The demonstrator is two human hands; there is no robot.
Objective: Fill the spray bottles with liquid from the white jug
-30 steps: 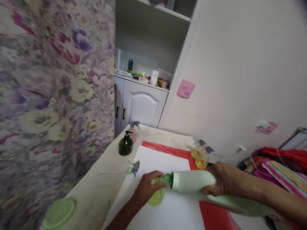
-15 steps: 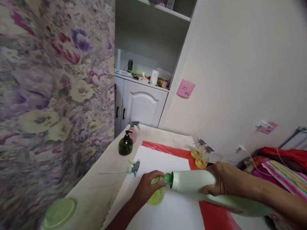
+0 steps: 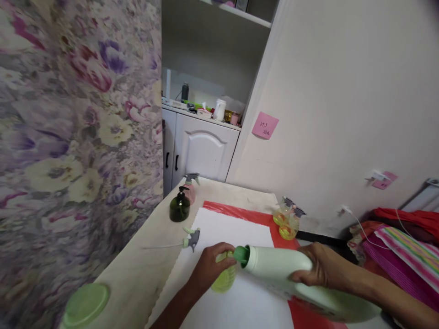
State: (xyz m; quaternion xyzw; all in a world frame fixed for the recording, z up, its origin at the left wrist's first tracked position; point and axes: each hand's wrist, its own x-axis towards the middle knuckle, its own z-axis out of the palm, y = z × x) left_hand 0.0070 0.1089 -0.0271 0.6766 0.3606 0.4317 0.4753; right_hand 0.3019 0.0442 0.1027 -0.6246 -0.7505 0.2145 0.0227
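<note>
My left hand (image 3: 214,267) grips the neck of a small clear bottle (image 3: 223,279) with yellow-green liquid, standing on white paper. A large pale green jug (image 3: 274,262) lies tipped almost level in my right hand (image 3: 317,267), its fingers wrapped round the handle. The jug's green spout (image 3: 242,254) is at the small bottle's mouth; whether liquid is flowing I cannot make out. Left of the bottle, a grey and green spray trigger head (image 3: 192,239) with its thin tube rests on the table. A green cap (image 3: 87,304) sits at the near left.
A dark green pump bottle (image 3: 179,208) and a pink spray bottle (image 3: 189,191) stand at the table's far left. Two spray bottles with yellow liquid (image 3: 288,228) are at the right edge. White paper (image 3: 236,224) covers a red sheet (image 3: 226,209). A white wall rises behind.
The jug's body has dropped a little, its spout still at the small bottle's mouth. My right hand has shifted slightly with it. My left hand stays on the bottle.
</note>
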